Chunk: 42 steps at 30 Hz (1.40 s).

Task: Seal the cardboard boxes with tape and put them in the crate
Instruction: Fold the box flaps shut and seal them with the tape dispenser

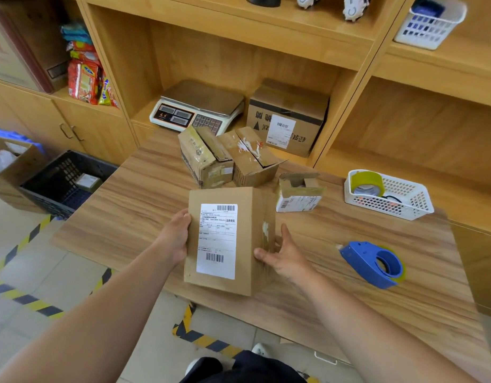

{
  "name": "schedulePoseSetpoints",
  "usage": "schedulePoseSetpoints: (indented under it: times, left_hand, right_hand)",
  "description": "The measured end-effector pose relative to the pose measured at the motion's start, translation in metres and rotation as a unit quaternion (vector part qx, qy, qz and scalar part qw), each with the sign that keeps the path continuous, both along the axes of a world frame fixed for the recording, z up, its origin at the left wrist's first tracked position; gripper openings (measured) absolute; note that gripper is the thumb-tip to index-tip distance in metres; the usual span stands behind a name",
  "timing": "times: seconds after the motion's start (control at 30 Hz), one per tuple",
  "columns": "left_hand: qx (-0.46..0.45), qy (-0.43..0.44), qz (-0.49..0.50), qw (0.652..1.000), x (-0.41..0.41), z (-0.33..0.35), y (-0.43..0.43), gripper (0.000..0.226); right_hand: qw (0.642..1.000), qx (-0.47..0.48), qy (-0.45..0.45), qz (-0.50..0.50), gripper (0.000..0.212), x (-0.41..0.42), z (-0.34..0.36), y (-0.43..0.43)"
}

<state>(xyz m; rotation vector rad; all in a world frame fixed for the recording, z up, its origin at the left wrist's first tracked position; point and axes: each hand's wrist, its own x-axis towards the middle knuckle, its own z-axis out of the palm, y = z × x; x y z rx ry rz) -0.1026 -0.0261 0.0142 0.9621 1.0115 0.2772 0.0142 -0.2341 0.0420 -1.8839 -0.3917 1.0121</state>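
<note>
Fingers [286,233]: clasping the box [247,217] from both sides, thumbs on its labelled face.
Left hand [174,236]: grips the left side.
Right hand [285,255]: grips the right side.
Box place: held over the tabletop's [122,217] near edge.
Tape dispenser [372,262]: toward the right edge.
Crate [42,199]: on the floor, beyond the left edge.

Brown cardboard box [251,217], white label [217,241] barcoded black, blue tape dispenser [367,262] and white basket [388,207] stand out against the streaky wood-grain table [128,217].
</note>
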Motion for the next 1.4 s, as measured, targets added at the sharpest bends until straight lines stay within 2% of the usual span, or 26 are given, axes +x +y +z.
schedulePoseSetpoints:
  times: [0.13,0.23,0.3,0.37,0.43,0.53,0.57,0.6,0.77,0.8,0.87,0.97,1.0,1.2,1.27,1.4]
  left_hand:
    - [0.006,0.006,0.026,1.000,-0.001,0.002,-0.005,0.040]
    - [0.141,0.061,0.007,0.988,-0.004,0.003,-0.014,0.058]
    - [0.254,0.105,-0.038,0.961,-0.007,0.001,-0.019,0.050]
    - [0.294,0.118,-0.085,0.945,-0.011,-0.001,-0.023,0.034]
    - [0.256,0.100,-0.122,0.954,-0.015,0.002,-0.024,0.025]
    - [0.175,0.057,-0.145,0.972,-0.020,0.003,-0.018,0.051]
    - [0.156,0.042,-0.142,0.977,-0.022,0.004,-0.016,0.052]
    - [0.143,0.036,-0.144,0.979,-0.024,0.006,-0.013,0.053]
    - [0.105,0.028,-0.155,0.982,-0.033,0.009,-0.001,0.091]
    - [0.102,0.036,-0.149,0.983,-0.033,0.012,0.001,0.093]
    - [0.103,0.043,-0.135,0.984,-0.034,0.014,0.007,0.076]
    - [0.107,0.055,-0.077,0.990,-0.037,0.014,0.015,0.025]
    - [0.108,0.060,-0.058,0.991,-0.040,0.014,0.018,0.016]
    - [0.117,0.068,-0.022,0.991,-0.051,0.011,0.032,0.021]
    - [0.132,0.052,-0.022,0.990,-0.051,0.014,0.033,0.019]
    - [0.190,0.044,-0.038,0.980,-0.053,0.019,0.035,0.037]
  right_hand:
    - [1.000,0.012,-0.015,-0.008,0.104,-0.002,-0.002,0.005]
    - [0.999,0.020,-0.044,-0.019,0.092,-0.005,-0.006,0.012]
    - [0.998,0.011,-0.059,-0.019,0.094,-0.007,-0.008,0.017]
    - [0.997,-0.005,-0.080,-0.013,0.099,-0.008,-0.009,0.021]
    - [0.995,-0.019,-0.103,-0.005,0.100,-0.010,-0.008,0.025]
    - [0.993,-0.021,-0.116,0.009,0.095,-0.014,-0.006,0.034]
    - [0.992,-0.022,-0.122,0.013,0.094,-0.015,-0.007,0.037]
    - [0.991,-0.024,-0.127,0.018,0.094,-0.016,-0.007,0.039]
    - [0.994,-0.012,-0.104,0.036,0.093,-0.018,-0.003,0.044]
    - [0.994,-0.010,-0.098,0.042,0.092,-0.019,-0.003,0.045]
    - [0.995,-0.008,-0.086,0.051,0.092,-0.021,-0.002,0.048]
    - [0.995,-0.003,-0.073,0.070,0.090,-0.023,-0.004,0.058]
    - [0.994,-0.002,-0.069,0.080,0.088,-0.024,-0.005,0.061]
    - [0.986,-0.015,-0.090,0.137,0.074,-0.028,-0.012,0.080]
    - [0.980,-0.032,-0.128,0.149,0.069,-0.024,-0.011,0.081]
    - [0.956,-0.069,-0.218,0.182,0.066,-0.020,-0.005,0.078]
